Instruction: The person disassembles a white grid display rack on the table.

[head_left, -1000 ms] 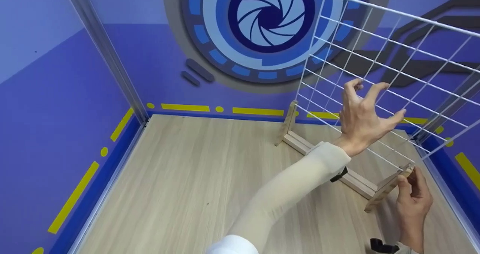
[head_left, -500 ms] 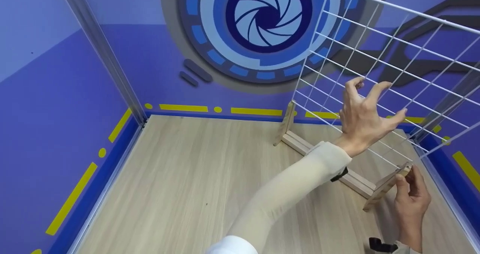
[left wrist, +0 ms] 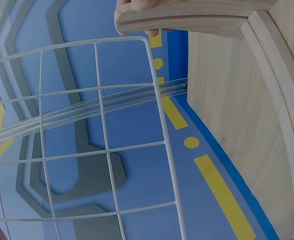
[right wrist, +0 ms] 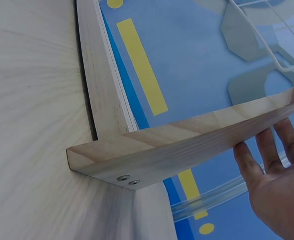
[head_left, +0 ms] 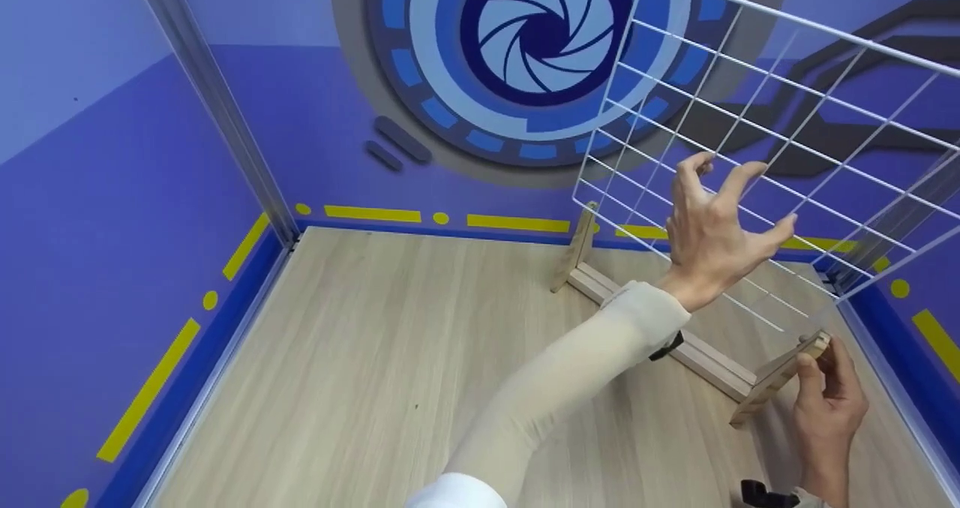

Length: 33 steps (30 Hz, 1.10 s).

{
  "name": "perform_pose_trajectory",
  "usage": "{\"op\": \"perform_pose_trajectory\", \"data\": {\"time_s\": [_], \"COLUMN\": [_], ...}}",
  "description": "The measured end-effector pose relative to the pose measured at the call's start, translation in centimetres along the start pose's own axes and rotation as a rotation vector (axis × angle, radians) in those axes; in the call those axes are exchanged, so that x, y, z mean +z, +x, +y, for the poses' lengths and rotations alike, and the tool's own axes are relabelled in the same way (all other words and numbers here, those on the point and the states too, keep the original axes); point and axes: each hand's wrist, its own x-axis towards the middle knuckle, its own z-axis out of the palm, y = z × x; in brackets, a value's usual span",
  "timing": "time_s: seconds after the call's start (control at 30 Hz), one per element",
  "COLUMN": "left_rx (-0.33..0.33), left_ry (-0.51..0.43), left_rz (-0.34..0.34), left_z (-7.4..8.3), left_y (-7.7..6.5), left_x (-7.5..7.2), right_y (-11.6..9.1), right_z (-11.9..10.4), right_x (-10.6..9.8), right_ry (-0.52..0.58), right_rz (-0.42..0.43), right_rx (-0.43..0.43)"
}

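Note:
A white wire grid panel (head_left: pixel 784 18) leans at a slant above a wooden stand (head_left: pixel 712 362) on the right of the head view. My left hand (head_left: pixel 712 230) grips its wires, with fingers spread and bent through the mesh. The right hand (head_left: pixel 831 407) holds the top of the stand's near end piece (head_left: pixel 776 380) between thumb and fingers. In the right wrist view, that hand (right wrist: pixel 282 185) has its fingertips under the wooden end piece (right wrist: pixel 187 137), and a grid corner (right wrist: pixel 261 42) shows above it. The grid's lower edge stands apart from the near end piece.
The stand's far end piece (head_left: pixel 577 247) stands near the blue back wall (head_left: pixel 262 133). A pale wood tabletop (head_left: pixel 360 373) spreads to the left. Metal corner posts (head_left: pixel 202 88) and side walls enclose the table.
The grid panel has shifted left and slightly up with my left hand, and its lower edge has come away from the tops of the stand's end pieces. The right hand keeps its hold.

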Motion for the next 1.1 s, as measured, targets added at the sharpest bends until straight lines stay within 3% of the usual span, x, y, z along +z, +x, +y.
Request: {"op": "perform_pose_trajectory", "data": {"time_s": [0.4,0.7,1.1], "left_rx": [-0.074,-0.085,-0.106], "left_ry": [0.003,0.03,0.057], "left_rz": [0.072,0.112,0.138], "left_z": [-2.2,-4.4,-6.7], "left_y": [0.4,0.2,0.2], "left_x": [-1.1,-2.1,-3.8], "right_y": [0.0,-0.2,0.0], "right_z": [0.0,0.1,0.1], "right_x": [-0.1,0.2,0.1], "right_ry": [-0.032,0.019,-0.045], "right_rz": [-0.012,-0.017,-0.006], "right_rx": [-0.013,-0.015,-0.035]}}
